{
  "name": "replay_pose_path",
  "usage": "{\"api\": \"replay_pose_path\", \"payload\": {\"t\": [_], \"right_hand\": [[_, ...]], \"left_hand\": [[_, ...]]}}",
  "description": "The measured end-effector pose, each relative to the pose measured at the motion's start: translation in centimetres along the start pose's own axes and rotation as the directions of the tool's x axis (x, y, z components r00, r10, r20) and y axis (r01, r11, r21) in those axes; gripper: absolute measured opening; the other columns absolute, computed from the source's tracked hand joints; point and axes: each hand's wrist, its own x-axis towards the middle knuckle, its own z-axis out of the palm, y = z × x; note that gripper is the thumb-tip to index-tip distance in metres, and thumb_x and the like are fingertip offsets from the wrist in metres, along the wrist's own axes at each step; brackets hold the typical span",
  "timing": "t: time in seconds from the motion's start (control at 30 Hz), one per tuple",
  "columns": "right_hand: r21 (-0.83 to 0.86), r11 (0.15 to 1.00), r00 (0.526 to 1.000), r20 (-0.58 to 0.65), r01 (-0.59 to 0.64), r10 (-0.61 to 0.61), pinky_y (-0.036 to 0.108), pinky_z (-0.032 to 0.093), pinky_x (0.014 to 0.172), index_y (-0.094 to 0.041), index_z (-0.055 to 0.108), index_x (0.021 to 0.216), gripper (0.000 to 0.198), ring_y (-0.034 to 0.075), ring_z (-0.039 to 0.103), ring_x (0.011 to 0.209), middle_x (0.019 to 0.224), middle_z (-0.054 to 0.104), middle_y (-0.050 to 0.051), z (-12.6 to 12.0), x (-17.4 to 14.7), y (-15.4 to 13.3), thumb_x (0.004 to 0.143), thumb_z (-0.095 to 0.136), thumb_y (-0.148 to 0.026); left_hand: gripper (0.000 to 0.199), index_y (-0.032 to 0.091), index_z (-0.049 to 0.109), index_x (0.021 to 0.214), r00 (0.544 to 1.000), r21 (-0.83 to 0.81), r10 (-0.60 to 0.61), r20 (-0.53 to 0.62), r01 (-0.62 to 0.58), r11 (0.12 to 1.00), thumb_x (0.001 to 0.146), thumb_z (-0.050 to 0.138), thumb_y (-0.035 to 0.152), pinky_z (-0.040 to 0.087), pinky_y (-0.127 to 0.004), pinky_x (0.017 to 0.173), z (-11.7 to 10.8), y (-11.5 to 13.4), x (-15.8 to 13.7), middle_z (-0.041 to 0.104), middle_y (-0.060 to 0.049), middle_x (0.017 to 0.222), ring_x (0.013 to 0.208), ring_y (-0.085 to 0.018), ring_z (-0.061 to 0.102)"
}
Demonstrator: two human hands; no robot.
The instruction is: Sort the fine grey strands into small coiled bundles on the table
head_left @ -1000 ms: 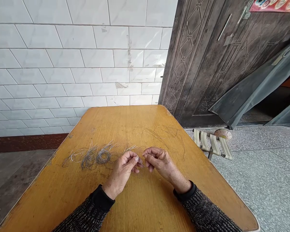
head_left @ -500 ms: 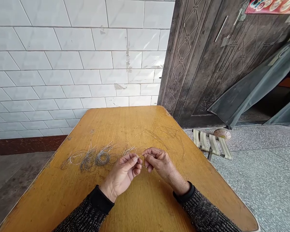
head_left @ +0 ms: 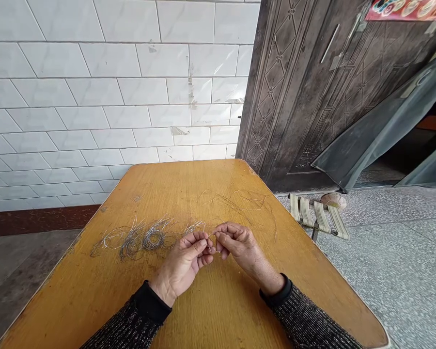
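Between my two hands runs a thin wire (head_left: 211, 234), bent into a small loop above the table. My left hand (head_left: 187, 259) is closed, pinching it between thumb and forefinger. My right hand (head_left: 241, 246) pinches the same wire a short way to the right, fingers curled. Left of my left hand lie several coils of thin grey wire (head_left: 154, 236), their loose ends sticking up. Some of the nearest bundle is hidden behind my left hand. Beyond my right hand, loose strands of fine wire (head_left: 240, 201) are spread on the wood.
The yellow wooden table (head_left: 167, 189) has rounded corners and reaches a white tiled wall (head_left: 131, 92). A folding stool (head_left: 319, 215) with striped straps stands by its right edge. Farther right are a dark carved door (head_left: 294, 97) and a grey curtain (head_left: 381, 126).
Both hands stay in nearly the same place, still pinching the wire. The fingers of my left hand have shifted slightly, and the wire loop between the hands looks a little different.
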Motion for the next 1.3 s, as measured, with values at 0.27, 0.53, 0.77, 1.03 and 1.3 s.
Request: {"api": "replay_pose_path", "payload": {"t": [0.27,0.53,0.77,1.03,1.3], "right_hand": [[-0.088,0.995,0.998,-0.041,0.044,-0.048,0.018,0.040,0.039,-0.017,0.059,0.074,0.013,0.006,0.047,0.038,0.052,0.057,-0.004,0.2,-0.1,0.1,0.072,0.054,-0.028],[-0.099,0.994,0.999,-0.024,0.045,-0.048,0.019,0.038,0.039,-0.017,0.060,0.079,0.023,0.006,0.046,0.039,0.053,0.054,-0.004,0.3,-0.1,0.3,0.074,0.057,-0.039],[0.034,0.992,0.992,-0.049,0.122,-0.120,0.020,0.038,0.043,-0.017,0.063,0.084,0.030,0.006,0.046,0.043,0.059,0.055,-0.002,0.0,-0.2,-0.1,0.080,0.052,-0.045],[-0.025,0.996,0.995,-0.044,0.084,-0.085,0.023,0.041,0.051,-0.018,0.065,0.091,0.033,0.011,0.053,0.059,0.071,0.060,0.002,-1.1,-0.1,-1.0,0.079,0.053,-0.046],[-0.547,0.771,0.945,0.169,0.326,-0.279,0.026,0.040,0.064,-0.023,0.068,0.077,0.015,0.014,0.057,0.069,0.073,0.064,0.002,-1.6,-0.3,-0.8,0.081,0.054,-0.024]], "left_hand": [[0.018,0.014,0.061,0.074,0.998,-0.032,0.035,-0.059,-0.037,0.999,0.062,0.075,0.014,0.046,-0.022,0.065,0.0,-0.3,0.2,0.063,0.000,0.072,0.067,-0.009,0.059],[0.021,0.015,0.061,0.075,0.994,-0.112,0.051,-0.092,-0.061,0.992,0.060,0.076,0.013,0.048,-0.020,0.067,-0.1,-0.3,0.3,0.063,0.001,0.075,0.070,-0.009,0.060],[0.024,0.015,0.061,0.075,0.996,-0.088,0.029,-0.085,-0.036,0.996,0.058,0.077,0.013,0.043,-0.017,0.056,0.1,-0.2,0.3,0.062,0.001,0.069,0.062,-0.007,0.059],[0.020,0.015,0.060,0.077,0.973,0.361,0.192,-0.126,-0.135,0.923,0.061,0.072,0.020,0.037,-0.021,0.051,0.4,-0.1,0.0,0.061,-0.001,0.065,0.059,-0.012,0.057],[0.008,0.016,0.061,0.073,0.938,0.599,0.344,-0.038,-0.254,0.759,0.065,0.064,0.018,0.043,-0.026,0.059,0.6,-0.1,-0.1,0.061,-0.001,0.063,0.060,-0.013,0.056]]}}
